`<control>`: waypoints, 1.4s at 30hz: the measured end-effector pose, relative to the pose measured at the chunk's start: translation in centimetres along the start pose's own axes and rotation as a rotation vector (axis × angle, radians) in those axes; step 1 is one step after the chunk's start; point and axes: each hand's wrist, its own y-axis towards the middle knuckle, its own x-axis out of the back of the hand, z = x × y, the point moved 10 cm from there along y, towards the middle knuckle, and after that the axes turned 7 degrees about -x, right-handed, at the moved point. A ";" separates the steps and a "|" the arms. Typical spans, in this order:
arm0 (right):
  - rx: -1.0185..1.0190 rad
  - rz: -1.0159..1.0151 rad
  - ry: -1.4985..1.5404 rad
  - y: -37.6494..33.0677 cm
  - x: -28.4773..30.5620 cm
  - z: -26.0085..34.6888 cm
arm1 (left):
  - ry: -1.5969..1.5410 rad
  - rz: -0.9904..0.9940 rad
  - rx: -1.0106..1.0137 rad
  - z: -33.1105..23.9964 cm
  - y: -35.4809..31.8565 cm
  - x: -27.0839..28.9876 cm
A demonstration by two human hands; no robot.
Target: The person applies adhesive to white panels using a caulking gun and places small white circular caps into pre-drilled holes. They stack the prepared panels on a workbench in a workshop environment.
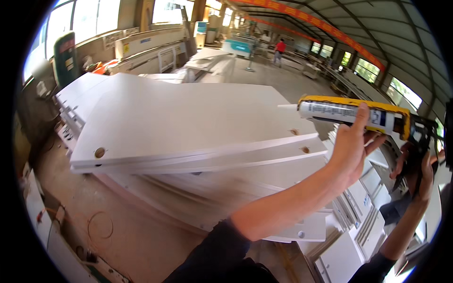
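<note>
A caulking gun (396, 113) with a yellow frame is held up at the right, roughly level. Loaded in it is a white sealant cartridge (325, 111), its pale nozzle (287, 107) pointing left over the corner of a stacked white panel (188, 113). My left hand (356, 137) supports the barrel from below, thumb up its near side and fingers underneath. At the gun's rear, my right hand (422, 177) is wrapped round the black handle; the trigger is partly hidden by the fingers. The nozzle tip stands apart from the panel surface.
Below the top panel lie more white boards (255, 155) with round holes near their corners. Smaller white panels (344, 257) are piled at the lower right. An orange cord (100, 224) loops on the floor at left. Far back, a person in red (280, 47) stands near machines.
</note>
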 end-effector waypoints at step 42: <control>-0.148 0.649 -0.115 5.8 -37.5 7.6 | -0.133 -0.208 -0.869 -29.0 -22.7 3.8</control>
